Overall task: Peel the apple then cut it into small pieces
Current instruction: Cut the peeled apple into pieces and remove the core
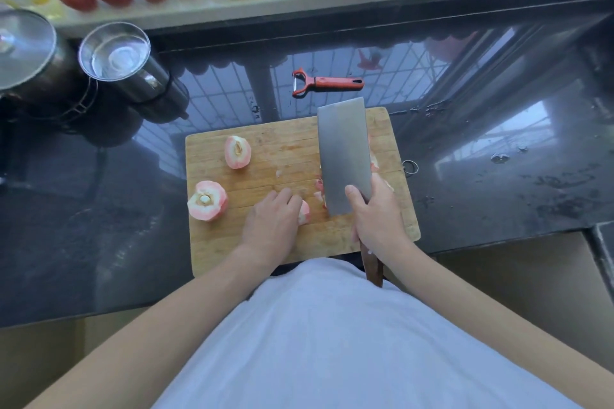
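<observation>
Dark glossy counter [498,176], wooden cutting board [265,156]. Peeled apple piece [304,212] near front edge: wet, likely slippery, firm; left hand [272,222] grip curled over it. Right hand [378,216] grip wrapped around cleaver [344,153]. Two larger pieces await.

On the cutting board [265,156], my right hand [377,212] grips the cleaver [344,153] while my left hand [272,222] holds an apple piece [304,212].
</observation>
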The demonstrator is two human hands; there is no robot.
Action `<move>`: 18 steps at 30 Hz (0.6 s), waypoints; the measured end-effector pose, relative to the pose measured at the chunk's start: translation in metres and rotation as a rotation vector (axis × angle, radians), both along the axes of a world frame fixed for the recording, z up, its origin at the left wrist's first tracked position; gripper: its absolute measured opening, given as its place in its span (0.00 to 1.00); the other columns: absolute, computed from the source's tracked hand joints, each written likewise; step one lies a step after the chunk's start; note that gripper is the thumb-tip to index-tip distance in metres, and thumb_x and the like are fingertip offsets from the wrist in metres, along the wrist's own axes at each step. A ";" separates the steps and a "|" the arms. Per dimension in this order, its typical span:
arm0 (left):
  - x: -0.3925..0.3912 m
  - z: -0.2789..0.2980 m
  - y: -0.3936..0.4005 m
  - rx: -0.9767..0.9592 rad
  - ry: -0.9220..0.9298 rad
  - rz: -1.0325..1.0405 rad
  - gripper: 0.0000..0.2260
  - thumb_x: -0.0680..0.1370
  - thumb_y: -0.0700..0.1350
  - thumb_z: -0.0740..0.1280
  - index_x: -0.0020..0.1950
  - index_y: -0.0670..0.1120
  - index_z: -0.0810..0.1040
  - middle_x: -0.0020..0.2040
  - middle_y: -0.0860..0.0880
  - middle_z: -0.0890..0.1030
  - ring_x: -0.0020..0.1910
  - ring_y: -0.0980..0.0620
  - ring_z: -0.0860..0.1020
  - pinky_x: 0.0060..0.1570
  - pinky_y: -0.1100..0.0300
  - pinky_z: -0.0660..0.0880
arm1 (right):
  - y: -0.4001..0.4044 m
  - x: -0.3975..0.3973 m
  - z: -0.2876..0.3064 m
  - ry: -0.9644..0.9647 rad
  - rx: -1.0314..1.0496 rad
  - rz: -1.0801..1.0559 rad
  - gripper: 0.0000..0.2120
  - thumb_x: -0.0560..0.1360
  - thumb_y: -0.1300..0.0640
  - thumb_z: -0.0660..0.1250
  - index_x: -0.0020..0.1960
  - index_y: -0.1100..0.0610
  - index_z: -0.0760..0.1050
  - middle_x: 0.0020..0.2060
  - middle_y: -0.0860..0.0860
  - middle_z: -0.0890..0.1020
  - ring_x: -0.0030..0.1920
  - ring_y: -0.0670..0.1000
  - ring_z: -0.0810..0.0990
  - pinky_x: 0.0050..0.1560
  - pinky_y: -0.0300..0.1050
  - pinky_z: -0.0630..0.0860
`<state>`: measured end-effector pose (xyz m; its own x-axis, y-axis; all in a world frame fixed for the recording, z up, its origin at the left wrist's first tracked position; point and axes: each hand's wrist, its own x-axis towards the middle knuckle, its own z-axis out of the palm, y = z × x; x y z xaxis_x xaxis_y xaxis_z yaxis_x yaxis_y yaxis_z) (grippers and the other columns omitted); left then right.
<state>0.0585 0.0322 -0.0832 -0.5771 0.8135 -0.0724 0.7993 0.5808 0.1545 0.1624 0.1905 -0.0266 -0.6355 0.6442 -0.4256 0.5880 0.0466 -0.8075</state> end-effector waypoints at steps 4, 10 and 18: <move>0.002 0.002 0.001 -0.025 0.009 0.029 0.18 0.59 0.36 0.82 0.38 0.48 0.76 0.37 0.50 0.76 0.33 0.47 0.76 0.26 0.58 0.65 | -0.001 -0.001 0.005 -0.016 0.008 0.022 0.09 0.82 0.56 0.60 0.54 0.62 0.69 0.39 0.53 0.72 0.20 0.56 0.72 0.19 0.46 0.70; 0.007 -0.004 -0.003 0.017 -0.033 0.079 0.19 0.58 0.36 0.83 0.35 0.47 0.75 0.37 0.49 0.75 0.33 0.48 0.75 0.27 0.60 0.59 | 0.000 -0.001 0.009 -0.022 0.014 0.034 0.07 0.83 0.56 0.60 0.55 0.60 0.70 0.40 0.53 0.74 0.20 0.56 0.73 0.19 0.44 0.70; 0.002 -0.001 -0.018 0.291 -0.309 0.344 0.12 0.74 0.44 0.77 0.41 0.46 0.74 0.43 0.52 0.76 0.42 0.48 0.74 0.38 0.51 0.73 | 0.004 0.003 -0.002 0.011 -0.015 0.009 0.05 0.82 0.56 0.59 0.56 0.54 0.71 0.41 0.57 0.80 0.20 0.53 0.73 0.21 0.42 0.69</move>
